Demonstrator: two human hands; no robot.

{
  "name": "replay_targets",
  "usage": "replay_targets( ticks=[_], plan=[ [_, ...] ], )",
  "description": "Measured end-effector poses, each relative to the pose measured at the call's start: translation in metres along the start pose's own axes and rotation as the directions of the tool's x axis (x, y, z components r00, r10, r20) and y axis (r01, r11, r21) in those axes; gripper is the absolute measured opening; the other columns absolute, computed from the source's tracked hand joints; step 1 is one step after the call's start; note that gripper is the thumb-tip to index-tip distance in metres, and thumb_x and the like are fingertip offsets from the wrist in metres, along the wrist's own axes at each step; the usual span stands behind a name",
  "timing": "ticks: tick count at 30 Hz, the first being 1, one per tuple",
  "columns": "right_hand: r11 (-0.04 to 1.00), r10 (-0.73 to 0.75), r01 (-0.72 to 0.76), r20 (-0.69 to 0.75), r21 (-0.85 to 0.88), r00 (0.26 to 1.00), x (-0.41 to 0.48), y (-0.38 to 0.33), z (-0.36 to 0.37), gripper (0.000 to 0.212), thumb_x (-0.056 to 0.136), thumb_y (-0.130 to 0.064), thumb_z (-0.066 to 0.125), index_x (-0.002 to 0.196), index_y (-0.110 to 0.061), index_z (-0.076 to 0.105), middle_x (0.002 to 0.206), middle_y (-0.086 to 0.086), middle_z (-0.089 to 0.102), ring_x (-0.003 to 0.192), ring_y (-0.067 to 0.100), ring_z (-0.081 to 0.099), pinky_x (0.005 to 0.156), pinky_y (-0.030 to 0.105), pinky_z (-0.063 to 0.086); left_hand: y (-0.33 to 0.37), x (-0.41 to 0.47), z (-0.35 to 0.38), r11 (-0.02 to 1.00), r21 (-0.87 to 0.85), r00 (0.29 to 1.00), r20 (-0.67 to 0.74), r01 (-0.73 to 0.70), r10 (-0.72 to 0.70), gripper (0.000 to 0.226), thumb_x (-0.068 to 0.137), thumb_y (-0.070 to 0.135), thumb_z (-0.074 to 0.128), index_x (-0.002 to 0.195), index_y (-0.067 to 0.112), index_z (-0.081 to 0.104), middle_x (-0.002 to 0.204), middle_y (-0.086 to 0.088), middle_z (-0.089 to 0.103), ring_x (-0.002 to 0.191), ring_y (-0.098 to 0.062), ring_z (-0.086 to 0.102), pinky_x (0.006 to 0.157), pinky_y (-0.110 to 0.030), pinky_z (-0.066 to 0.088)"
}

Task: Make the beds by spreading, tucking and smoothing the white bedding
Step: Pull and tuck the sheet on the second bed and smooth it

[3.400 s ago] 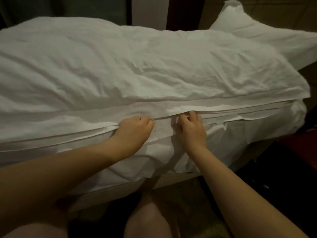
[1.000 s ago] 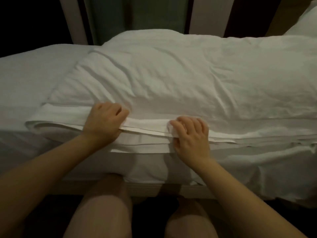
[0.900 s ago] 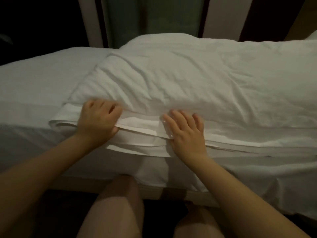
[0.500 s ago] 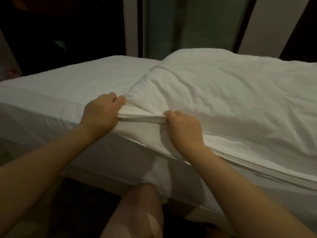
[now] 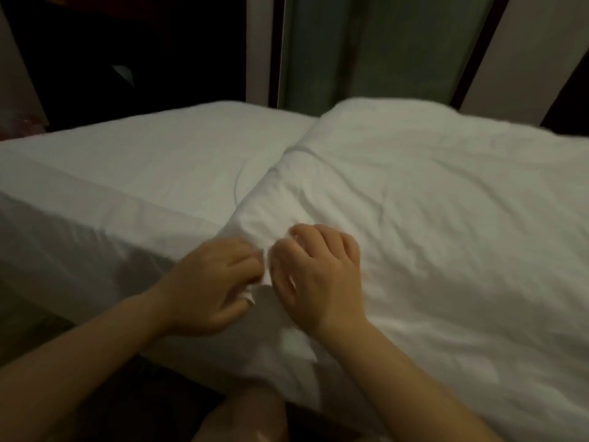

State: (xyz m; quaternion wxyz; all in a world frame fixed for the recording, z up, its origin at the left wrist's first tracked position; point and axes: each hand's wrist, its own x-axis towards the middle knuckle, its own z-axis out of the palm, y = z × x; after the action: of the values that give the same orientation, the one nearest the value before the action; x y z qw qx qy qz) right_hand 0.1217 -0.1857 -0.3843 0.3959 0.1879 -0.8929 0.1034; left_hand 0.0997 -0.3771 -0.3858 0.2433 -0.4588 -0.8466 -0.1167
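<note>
A: Where's the duvet (image 5: 430,237) relative to the grip?
B: Both hands are on its near-left corner (image 5: 251,231). The left hand (image 5: 216,282) is clenched round a wad of white cloth at the hem. The right hand (image 5: 318,275) is just beside it, fingers curled into the fabric on top. The hands are nearly touching.
A: Where's the bulk?
B: All to the right of the hands and beyond them. The long axis runs along the bed (image 5: 57,250), left to right. It's rumpled and hangs over the near edge.
A: Left of the grip?
B: Flat, uncovered sheet (image 5: 137,173), out to the left end. The left hand is nearer that end. My guess is it leads a pull leftward and the right keeps the edge straight.
A: Risk?
B: Soft filling, so it may bunch instead of sliding.
A: Room?
B: Dim. There's a greenish curtain (image 5: 366,49) behind the bed, pale wall strips beside it, and dark at far left. A knee (image 5: 248,419) is against the near side.
</note>
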Motion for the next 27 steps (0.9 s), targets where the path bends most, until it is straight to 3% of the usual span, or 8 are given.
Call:
replay_targets(
  ticks=[4, 8, 12, 15, 17, 19, 24, 27],
  plan=[
    [0.963, 0.234, -0.209, 0.142, -0.171, 0.962, 0.052, 0.026, 0.016, 0.058, 0.086, -0.047, 0.034, 0.137, -0.023, 0.051, 0.141, 0.007, 0.050, 0.133, 0.032, 0.041, 0.108, 0.047, 0.015, -0.008, 0.053, -0.017, 0.975, -0.222, 0.999, -0.044, 0.004, -0.014, 0.025, 0.080, 0.033, 0.050, 0.102, 0.022, 0.055, 0.110, 0.002, 0.056, 0.101, -0.016, 0.053, 0.086, -0.034, 0.042],
    [0.957, 0.284, -0.245, 0.335, -0.154, 0.898, 0.047, 0.028, 0.019, 0.066, 0.085, -0.047, 0.033, 0.144, -0.020, 0.039, 0.148, 0.008, 0.041, 0.139, 0.034, 0.033, 0.114, 0.051, 0.015, -0.005, 0.092, -0.021, 0.907, -0.420, 0.999, 0.046, 0.028, -0.009, 0.043, 0.082, 0.034, 0.046, 0.124, 0.023, 0.050, 0.132, 0.003, 0.049, 0.122, -0.012, 0.045, 0.104, -0.027, 0.032],
    [0.974, 0.224, -0.197, 0.504, -0.107, 0.834, 0.033, 0.018, 0.001, 0.053, 0.078, -0.042, 0.047, 0.123, -0.020, 0.061, 0.128, 0.008, 0.058, 0.126, 0.034, 0.046, 0.112, 0.052, 0.015, -0.003, 0.119, -0.027, 0.918, -0.391, 0.996, 0.087, 0.066, -0.035, 0.041, 0.088, 0.033, 0.044, 0.128, 0.026, 0.046, 0.131, 0.002, 0.056, 0.122, -0.009, 0.046, 0.102, -0.029, 0.032],
    [0.965, 0.263, -0.220, 0.582, -0.145, 0.770, 0.042, 0.017, -0.023, 0.048, 0.075, -0.037, 0.042, 0.109, -0.017, 0.070, 0.111, 0.005, 0.067, 0.115, 0.028, 0.048, 0.117, 0.048, 0.003, 0.000, 0.154, -0.042, 0.950, -0.306, 0.996, 0.080, 0.067, -0.044, 0.034, 0.087, 0.035, 0.047, 0.120, 0.026, 0.054, 0.121, 0.000, 0.064, 0.113, -0.010, 0.051, 0.096, -0.027, 0.035],
    [0.937, 0.343, -0.314, 0.596, -0.157, 0.726, 0.078, 0.027, -0.058, 0.048, 0.068, -0.037, 0.042, 0.103, -0.021, 0.071, 0.099, -0.002, 0.071, 0.102, 0.020, 0.060, 0.112, 0.046, 0.018, 0.006, 0.191, -0.066, 0.956, -0.293, 0.997, 0.083, 0.030, -0.006, 0.027, 0.086, 0.032, 0.049, 0.107, 0.024, 0.065, 0.113, 0.002, 0.067, 0.104, -0.009, 0.055, 0.091, -0.024, 0.037],
    [0.920, 0.387, -0.351, 0.520, -0.171, 0.761, 0.129, 0.048, -0.106, 0.047, 0.067, -0.035, 0.039, 0.099, -0.024, 0.072, 0.094, -0.004, 0.072, 0.096, 0.017, 0.067, 0.102, 0.046, 0.027, 0.014, 0.238, -0.103, 0.947, -0.321, 0.997, 0.073, 0.025, -0.002, 0.024, 0.085, 0.027, 0.051, 0.096, 0.022, 0.072, 0.104, 0.005, 0.070, 0.096, -0.006, 0.058, 0.088, -0.024, 0.040],
    [0.878, 0.471, -0.362, 0.430, -0.315, 0.770, 0.240, 0.103, -0.234, 0.045, 0.071, -0.034, 0.058, 0.113, -0.023, 0.071, 0.119, 0.004, 0.068, 0.113, 0.024, 0.062, 0.105, 0.052, 0.034, 0.043, 0.354, -0.210, 0.941, -0.320, 0.994, 0.032, 0.109, -0.105, 0.032, 0.084, 0.026, 0.043, 0.097, 0.020, 0.071, 0.094, 0.006, 0.071, 0.085, -0.010, 0.064, 0.078, -0.032, 0.053],
    [0.886, 0.463, -0.361, 0.489, -0.293, 0.740, 0.277, 0.121, -0.301, 0.049, 0.091, -0.037, 0.049, 0.138, -0.023, 0.050, 0.147, 0.006, 0.044, 0.138, 0.025, 0.037, 0.113, 0.051, 0.004, 0.066, 0.407, -0.253, 0.936, -0.324, 0.989, 0.004, 0.138, -0.145, 0.032, 0.087, 0.026, 0.045, 0.107, 0.020, 0.069, 0.102, 0.005, 0.071, 0.091, -0.011, 0.064, 0.085, -0.031, 0.053]
  ],
)
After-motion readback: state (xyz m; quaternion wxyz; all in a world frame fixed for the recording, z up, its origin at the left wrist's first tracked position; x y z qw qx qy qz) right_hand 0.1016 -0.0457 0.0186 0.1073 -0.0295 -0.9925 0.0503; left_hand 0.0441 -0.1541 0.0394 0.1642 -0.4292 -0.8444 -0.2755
